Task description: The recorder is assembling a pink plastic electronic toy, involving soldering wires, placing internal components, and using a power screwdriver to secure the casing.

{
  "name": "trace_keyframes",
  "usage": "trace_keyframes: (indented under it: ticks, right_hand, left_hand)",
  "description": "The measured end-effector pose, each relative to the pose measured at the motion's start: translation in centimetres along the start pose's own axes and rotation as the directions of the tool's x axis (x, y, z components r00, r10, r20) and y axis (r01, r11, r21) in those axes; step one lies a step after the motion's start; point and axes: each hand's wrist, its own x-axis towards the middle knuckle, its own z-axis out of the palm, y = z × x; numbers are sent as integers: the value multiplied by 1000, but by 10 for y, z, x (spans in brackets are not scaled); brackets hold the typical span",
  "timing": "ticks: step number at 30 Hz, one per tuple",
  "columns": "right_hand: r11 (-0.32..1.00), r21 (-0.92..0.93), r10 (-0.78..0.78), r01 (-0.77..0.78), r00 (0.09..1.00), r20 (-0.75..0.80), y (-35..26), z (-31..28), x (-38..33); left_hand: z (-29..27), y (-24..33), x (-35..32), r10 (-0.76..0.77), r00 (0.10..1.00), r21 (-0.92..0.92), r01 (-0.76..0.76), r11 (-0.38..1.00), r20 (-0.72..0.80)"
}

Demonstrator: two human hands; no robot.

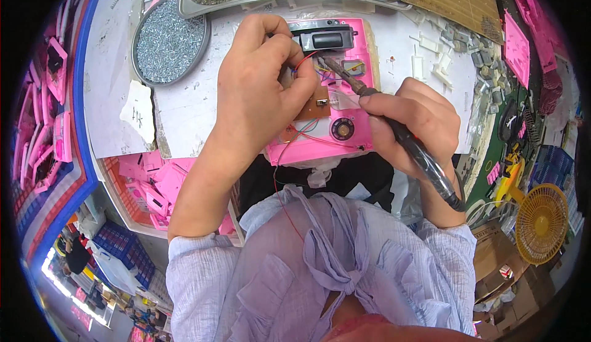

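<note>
The right hand is closed around a soldering iron, its dark handle slanting toward the near right and its metal tip pointing to the far left, over a pink casing. The casing lies at the near edge of the white counter, between both hands. The left hand is curled over the casing's left side, thumb and fingertips drawn together where a red wire runs out — whether they pinch that wire or something hidden, I cannot tell.

A black module sits at the casing's far end, just beyond the iron's tip; contact there is too small to judge. Nearer lie a brown circuit board, partly under the left hand, and, just right and nearer, a round black speaker. To the far left stands a round dish of small metal pieces — white plastic parts lie to the far right.
</note>
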Motion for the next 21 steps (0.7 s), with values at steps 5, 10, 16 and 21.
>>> trace_keyframes:
  ticks: [5,10,16,21]
  right_hand:
    - [1000,4,8,-8,1000,20,-2,-1,2]
    - [1000,-15,13,-13,1000,-29,-3,3,3]
    - [999,-38,-1,0,1000,-23,-9,4,3]
    - [999,-27,-35,35,999,-8,-10,3,3]
  left_hand:
    - [1,-2,0,26,1000,5,-26,1000,-14]
    - [2,-1,0,30,999,4,-30,1000,-22]
    - [5,0,-2,7,999,27,-6,1000,-43]
    - [6,-2,-2,65,995,59,-61,996,-71]
